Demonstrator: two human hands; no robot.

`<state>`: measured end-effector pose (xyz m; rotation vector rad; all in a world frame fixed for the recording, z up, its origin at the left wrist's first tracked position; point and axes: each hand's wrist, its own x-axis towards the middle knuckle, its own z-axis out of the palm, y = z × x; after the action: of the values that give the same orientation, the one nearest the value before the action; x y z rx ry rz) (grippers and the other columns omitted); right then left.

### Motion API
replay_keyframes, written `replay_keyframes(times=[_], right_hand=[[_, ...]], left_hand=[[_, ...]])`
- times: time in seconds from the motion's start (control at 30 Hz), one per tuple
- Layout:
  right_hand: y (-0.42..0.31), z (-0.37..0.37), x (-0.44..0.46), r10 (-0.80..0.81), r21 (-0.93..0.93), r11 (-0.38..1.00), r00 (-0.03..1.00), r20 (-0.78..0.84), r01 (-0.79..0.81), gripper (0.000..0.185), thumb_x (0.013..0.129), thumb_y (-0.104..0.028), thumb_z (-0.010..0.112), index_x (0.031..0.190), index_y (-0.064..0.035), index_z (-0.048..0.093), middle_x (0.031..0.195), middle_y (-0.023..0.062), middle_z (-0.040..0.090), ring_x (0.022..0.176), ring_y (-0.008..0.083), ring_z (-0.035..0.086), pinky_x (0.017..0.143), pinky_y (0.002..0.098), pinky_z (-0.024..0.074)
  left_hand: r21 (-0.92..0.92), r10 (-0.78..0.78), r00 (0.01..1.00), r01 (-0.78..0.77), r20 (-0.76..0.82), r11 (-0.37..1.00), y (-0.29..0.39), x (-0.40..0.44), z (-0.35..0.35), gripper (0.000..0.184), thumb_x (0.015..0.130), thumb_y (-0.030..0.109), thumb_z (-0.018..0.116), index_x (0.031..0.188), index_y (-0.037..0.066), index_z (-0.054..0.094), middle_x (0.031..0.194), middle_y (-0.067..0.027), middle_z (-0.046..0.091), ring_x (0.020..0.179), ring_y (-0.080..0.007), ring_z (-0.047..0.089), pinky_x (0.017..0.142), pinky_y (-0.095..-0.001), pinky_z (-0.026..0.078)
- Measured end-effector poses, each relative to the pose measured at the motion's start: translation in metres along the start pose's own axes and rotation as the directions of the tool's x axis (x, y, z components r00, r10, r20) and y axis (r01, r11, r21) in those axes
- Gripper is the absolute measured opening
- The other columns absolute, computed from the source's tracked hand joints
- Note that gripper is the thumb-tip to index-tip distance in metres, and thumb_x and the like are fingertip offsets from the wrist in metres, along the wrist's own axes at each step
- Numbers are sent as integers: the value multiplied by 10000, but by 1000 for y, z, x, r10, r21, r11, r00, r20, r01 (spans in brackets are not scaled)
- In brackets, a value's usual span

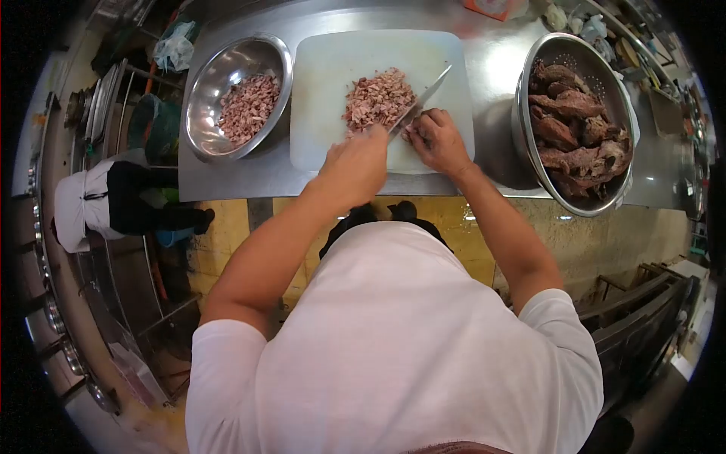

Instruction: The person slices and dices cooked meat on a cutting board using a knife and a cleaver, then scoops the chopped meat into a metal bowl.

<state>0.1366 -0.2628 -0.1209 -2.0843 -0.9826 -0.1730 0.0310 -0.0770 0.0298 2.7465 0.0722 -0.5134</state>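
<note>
Two bare hands were over the near part of a white cutting board, which lay flat on a shiny steel table. The left hand was closed around the handle of a knife, whose blade slanted up and to the right across the board. Just beside the blade, the right hand had its fingers curled down close to small bits of meat; whether they gripped any, I cannot tell. A pile of chopped meat sat mid-board, touching or very near the blade.

Left of the board stood a steel bowl partly filled with chopped pieces. To its right, a perforated colander held large, dark chunks of meat.

Below the board's near side, a yellow tiled floor showed, glossy in patches. Well to the board's left, another person in a white top and dark trousers bent beside metal racks; a dark green bin and a pale plastic bag were nearer the table.
</note>
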Motion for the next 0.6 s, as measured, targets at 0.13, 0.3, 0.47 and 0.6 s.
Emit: replay_keyframes(times=[0.13, 0.3, 0.47, 0.6], right_hand=[[-1, 0, -4, 34, -7, 999, 999, 36, -34, 236, 812, -67, 741, 1032, -46, 659, 1038, 159, 628, 1007, 381, 591, 868, 473, 515], [-5, -24, -4, -52, 31, 998, 996, 77, 50, 264, 803, -66, 755, 1046, -35, 658, 1073, 158, 623, 978, 379, 605, 855, 451, 526], [-4, -18, -4, 174, 29, 984, 979, 108, -178, 377, 787, -108, 790, 1121, -27, 635, 1140, 178, 596, 1059, 393, 580, 893, 469, 511], [-17, -19, 9, 187, -25, 982, 981, -48, -189, 463, 781, -139, 825, 1178, -33, 612, 1123, 178, 599, 1051, 393, 582, 909, 481, 497]], left_hand=[[-98, -47, 999, 47, -2, 994, -17, 25, 46, 194, 930, 38, 522, 1108, -34, 490, 943, -317, 696, 929, -504, 678, 833, -593, 504], [-109, 31, 997, -38, -66, 993, -27, 29, 29, 185, 994, 127, 528, 1078, -33, 484, 921, -328, 681, 895, -535, 656, 813, -613, 497], [-126, 28, 996, -39, -84, 991, -28, 19, 33, 190, 1011, 157, 524, 1072, -19, 483, 888, -322, 666, 889, -532, 644, 818, -625, 484], [-102, 4, 993, -16, -114, 995, -28, 24, 44, 182, 1011, 157, 523, 1080, -7, 484, 877, -321, 664, 907, -529, 641, 814, -627, 483]])
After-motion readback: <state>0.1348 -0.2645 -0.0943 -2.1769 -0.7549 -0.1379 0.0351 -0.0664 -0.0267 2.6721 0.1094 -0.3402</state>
